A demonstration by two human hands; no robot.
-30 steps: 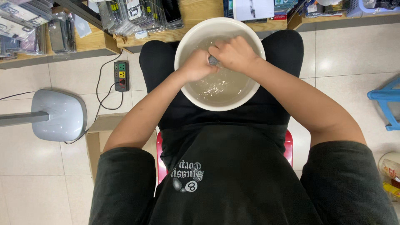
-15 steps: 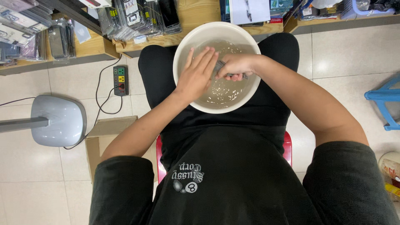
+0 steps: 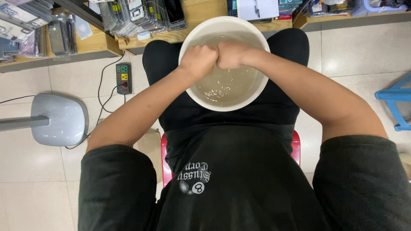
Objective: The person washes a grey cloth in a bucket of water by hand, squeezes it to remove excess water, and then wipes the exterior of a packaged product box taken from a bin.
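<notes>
In the head view, a round white bowl [image 3: 188, 85] of cloudy, rippled water sits in the upper centre of the frame, resting on the person's black-clad lap. Above its far half, the left hand [image 3: 198, 60] and right hand [image 3: 231, 53] press together knuckle to knuckle, fingers curled into fists. Whether they clamp anything cannot be told.

A round white plastic basin [image 3: 190, 87] rests on my lap, part-filled with cloudy, rippling water [image 3: 222, 87]. My left hand [image 3: 198, 60] and right hand [image 3: 231, 53] press together inside it, fists touching.
</notes>
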